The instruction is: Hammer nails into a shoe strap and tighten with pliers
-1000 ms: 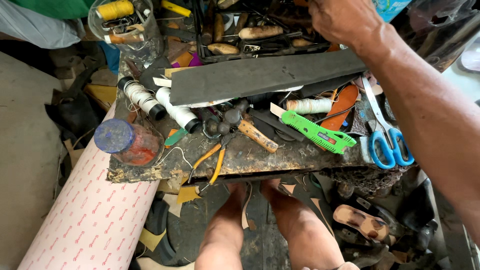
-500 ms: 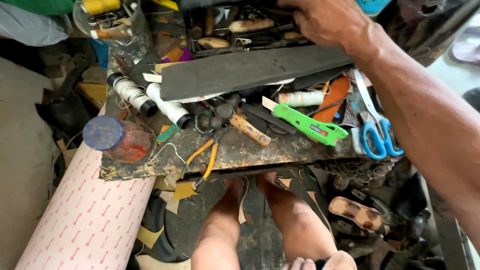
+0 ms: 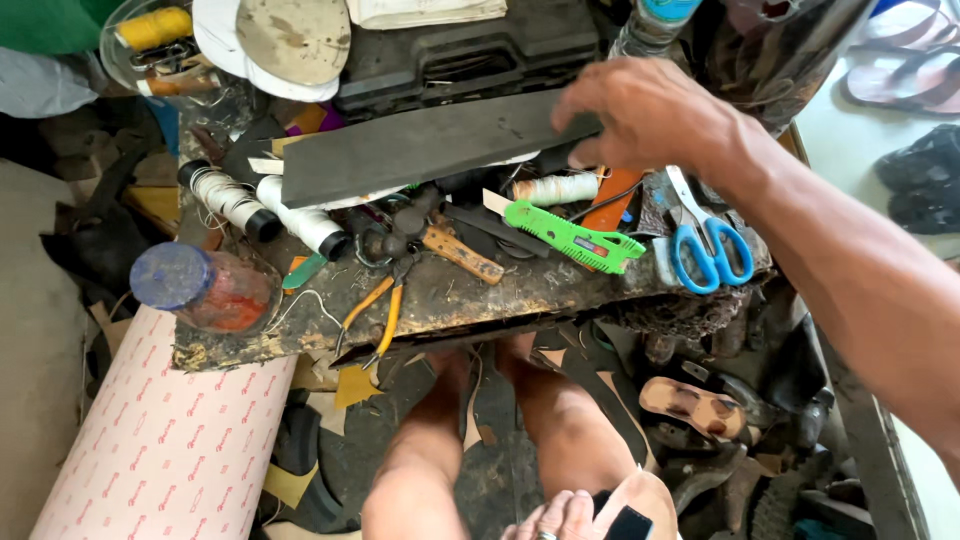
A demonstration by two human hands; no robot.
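Basically one view only, head cam looking down. Right hand [image 3: 650, 120] is seen upper centre-right of frame, fingers curled over the right end of a long dark rubber strip [image 3: 430, 145]; the strip's edge is pinched between thumb and fingers, so the hand is closed on it. Strip is laid slanting across the upper middle of frame, over the clutter on a dirty wooden workboard [image 3: 480, 300], left end lower than right.

Left hand [image 3: 565, 515] is caught at bottom centre, only knuckles w/ a ring visible; a tan sole-shaped piece [image 3: 640, 500] w/ a dark patch is touched or held there, grip can't be told, hand mostly cut off by frame edge.

Other items noted on the board: two thread spools [image 3: 260, 210] w/ white cord at left-centre, just below the strip's left end; a third spool [image 3: 555, 188] near the right hand. Green utility knife [image 3: 570, 235] lies centre-right, blue-handled scissors [image 3: 705, 240] right of it, near the right forearm. Orange-handled pliers [image 3: 380, 310] are at centre, near the board's front edge. Jar w/ blue lid [image 3: 200, 290] lies on its side at left. Black tool case [image 3: 470, 40] is seen top centre behind the strip. Pink patterned roll [image 3: 170, 440] fills lower left. Bare knees [image 3: 480, 430] are under the board, sandal [image 3: 700, 405] at lower right.
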